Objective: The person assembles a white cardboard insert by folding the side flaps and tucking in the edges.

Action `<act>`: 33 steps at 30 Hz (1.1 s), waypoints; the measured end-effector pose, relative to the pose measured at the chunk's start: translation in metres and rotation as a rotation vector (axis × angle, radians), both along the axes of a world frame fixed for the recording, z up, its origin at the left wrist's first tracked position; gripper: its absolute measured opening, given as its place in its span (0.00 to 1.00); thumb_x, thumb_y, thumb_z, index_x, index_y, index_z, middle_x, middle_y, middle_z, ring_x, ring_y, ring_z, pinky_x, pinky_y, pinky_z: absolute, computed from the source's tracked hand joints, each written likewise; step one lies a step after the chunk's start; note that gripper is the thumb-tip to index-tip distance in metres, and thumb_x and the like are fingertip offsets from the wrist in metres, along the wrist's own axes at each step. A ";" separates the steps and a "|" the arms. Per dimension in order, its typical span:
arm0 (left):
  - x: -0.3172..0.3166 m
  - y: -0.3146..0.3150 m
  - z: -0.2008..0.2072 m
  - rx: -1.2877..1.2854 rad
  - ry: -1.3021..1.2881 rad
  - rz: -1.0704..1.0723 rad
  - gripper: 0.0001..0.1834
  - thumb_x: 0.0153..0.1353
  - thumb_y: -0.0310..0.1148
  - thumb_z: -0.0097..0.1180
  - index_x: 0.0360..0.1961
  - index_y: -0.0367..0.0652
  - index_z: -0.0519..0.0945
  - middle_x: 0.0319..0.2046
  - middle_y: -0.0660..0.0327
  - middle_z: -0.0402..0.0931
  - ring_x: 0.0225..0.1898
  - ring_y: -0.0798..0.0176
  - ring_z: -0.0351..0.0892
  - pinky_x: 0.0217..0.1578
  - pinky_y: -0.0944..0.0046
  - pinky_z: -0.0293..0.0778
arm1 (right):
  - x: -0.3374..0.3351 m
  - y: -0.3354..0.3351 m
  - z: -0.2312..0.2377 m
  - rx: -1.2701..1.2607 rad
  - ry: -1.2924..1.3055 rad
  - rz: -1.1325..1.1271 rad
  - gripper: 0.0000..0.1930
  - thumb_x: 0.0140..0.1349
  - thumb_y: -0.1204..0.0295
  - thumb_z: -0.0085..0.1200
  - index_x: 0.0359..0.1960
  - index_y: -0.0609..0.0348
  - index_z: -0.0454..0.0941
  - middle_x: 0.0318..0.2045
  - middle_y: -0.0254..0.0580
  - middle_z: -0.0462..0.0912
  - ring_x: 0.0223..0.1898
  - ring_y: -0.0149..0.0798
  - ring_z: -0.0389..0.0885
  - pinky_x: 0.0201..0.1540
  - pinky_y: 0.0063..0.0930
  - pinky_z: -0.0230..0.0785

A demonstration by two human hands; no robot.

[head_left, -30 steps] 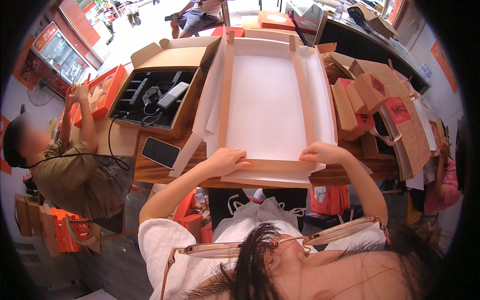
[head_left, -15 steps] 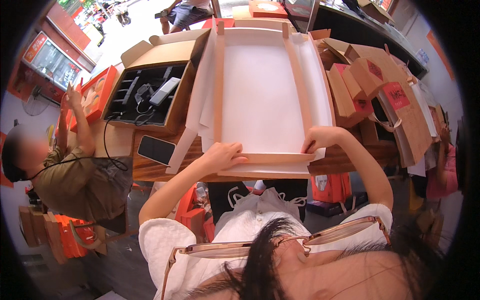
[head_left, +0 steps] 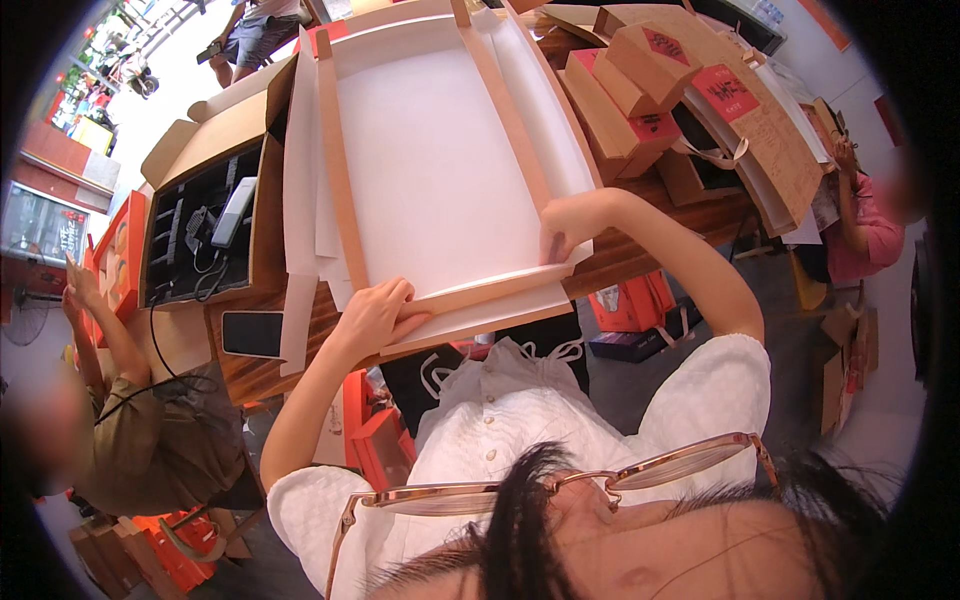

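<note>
Nearest, the left hand (head_left: 375, 316) pinches the near brown strip (head_left: 490, 289) of a white-lined cardboard tray (head_left: 430, 150) on a wooden table (head_left: 250, 375); the right hand (head_left: 577, 222) bunches at its near-right corner, grip unclear; this edge looks part-folded; beyond, long sides appear folded, left white flap (head_left: 299, 200) splayed.

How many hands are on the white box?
2: the left hand at the left end of the white box's near edge, the right hand by its right end. Both show plainly.
</note>
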State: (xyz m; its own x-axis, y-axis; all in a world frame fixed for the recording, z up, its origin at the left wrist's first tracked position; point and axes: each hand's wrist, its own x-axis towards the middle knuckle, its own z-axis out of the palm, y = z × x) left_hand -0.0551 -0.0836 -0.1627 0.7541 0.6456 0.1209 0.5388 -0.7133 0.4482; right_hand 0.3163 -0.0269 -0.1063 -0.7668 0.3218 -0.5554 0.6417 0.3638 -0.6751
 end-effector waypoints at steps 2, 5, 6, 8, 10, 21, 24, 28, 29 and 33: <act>-0.001 -0.002 0.001 0.042 0.006 -0.021 0.20 0.60 0.46 0.65 0.31 0.41 0.71 0.26 0.58 0.73 0.28 0.55 0.77 0.28 0.59 0.73 | -0.001 0.000 0.000 0.001 -0.004 0.008 0.18 0.53 0.81 0.61 0.47 0.59 0.85 0.38 0.46 0.89 0.38 0.34 0.86 0.42 0.27 0.76; 0.000 -0.003 0.000 0.048 -0.002 -0.025 0.20 0.59 0.45 0.66 0.31 0.41 0.71 0.27 0.57 0.73 0.29 0.55 0.77 0.29 0.59 0.73 | 0.000 -0.001 -0.001 0.001 0.005 -0.002 0.18 0.53 0.81 0.61 0.47 0.60 0.85 0.38 0.48 0.88 0.38 0.37 0.86 0.43 0.27 0.76; 0.000 -0.003 0.000 0.046 -0.001 -0.024 0.20 0.59 0.45 0.66 0.31 0.41 0.71 0.27 0.57 0.73 0.29 0.55 0.77 0.29 0.59 0.73 | 0.000 -0.001 -0.002 -0.001 0.010 -0.002 0.18 0.53 0.81 0.61 0.47 0.61 0.85 0.39 0.49 0.88 0.37 0.38 0.87 0.43 0.27 0.76; -0.001 -0.002 -0.001 0.042 0.000 -0.022 0.21 0.59 0.45 0.66 0.31 0.41 0.71 0.27 0.57 0.73 0.29 0.54 0.77 0.29 0.59 0.73 | 0.000 -0.001 -0.003 -0.011 0.016 -0.004 0.17 0.53 0.81 0.61 0.47 0.63 0.84 0.39 0.50 0.88 0.37 0.40 0.87 0.43 0.27 0.76; -0.001 -0.002 -0.001 0.040 -0.004 -0.021 0.21 0.59 0.45 0.66 0.31 0.41 0.71 0.27 0.57 0.72 0.29 0.54 0.77 0.29 0.59 0.73 | 0.001 0.000 -0.003 -0.026 0.019 -0.007 0.17 0.53 0.81 0.60 0.47 0.64 0.84 0.39 0.50 0.88 0.38 0.40 0.87 0.43 0.27 0.76; 0.000 -0.002 -0.001 0.017 0.026 -0.022 0.21 0.59 0.46 0.66 0.31 0.41 0.71 0.26 0.58 0.72 0.28 0.55 0.77 0.29 0.59 0.73 | 0.003 -0.005 -0.004 0.012 0.056 -0.039 0.15 0.51 0.78 0.63 0.43 0.63 0.86 0.36 0.49 0.88 0.36 0.40 0.87 0.41 0.28 0.77; -0.001 -0.002 0.000 0.004 0.030 -0.014 0.21 0.59 0.47 0.66 0.31 0.41 0.71 0.26 0.57 0.73 0.28 0.55 0.78 0.29 0.59 0.73 | -0.005 -0.011 0.000 0.100 0.031 -0.085 0.13 0.50 0.76 0.64 0.39 0.63 0.87 0.33 0.50 0.88 0.34 0.41 0.87 0.39 0.29 0.77; 0.001 -0.002 0.002 -0.006 0.026 -0.011 0.21 0.59 0.47 0.66 0.31 0.41 0.71 0.26 0.57 0.73 0.28 0.55 0.78 0.29 0.59 0.74 | -0.008 -0.016 -0.005 0.180 0.015 -0.145 0.12 0.48 0.75 0.65 0.35 0.65 0.87 0.30 0.51 0.87 0.31 0.42 0.86 0.37 0.30 0.77; 0.002 -0.002 0.002 -0.004 0.023 -0.016 0.21 0.59 0.47 0.66 0.31 0.41 0.71 0.26 0.57 0.73 0.28 0.55 0.78 0.29 0.59 0.74 | -0.009 -0.017 -0.005 0.192 0.012 -0.153 0.11 0.47 0.75 0.65 0.34 0.65 0.87 0.29 0.50 0.87 0.30 0.42 0.86 0.36 0.30 0.77; 0.001 -0.003 0.004 -0.016 0.049 -0.004 0.21 0.60 0.47 0.64 0.32 0.40 0.72 0.26 0.57 0.73 0.29 0.55 0.78 0.30 0.59 0.74 | -0.014 -0.015 -0.006 0.191 -0.010 -0.168 0.09 0.43 0.76 0.65 0.28 0.65 0.87 0.24 0.49 0.86 0.26 0.42 0.85 0.32 0.31 0.76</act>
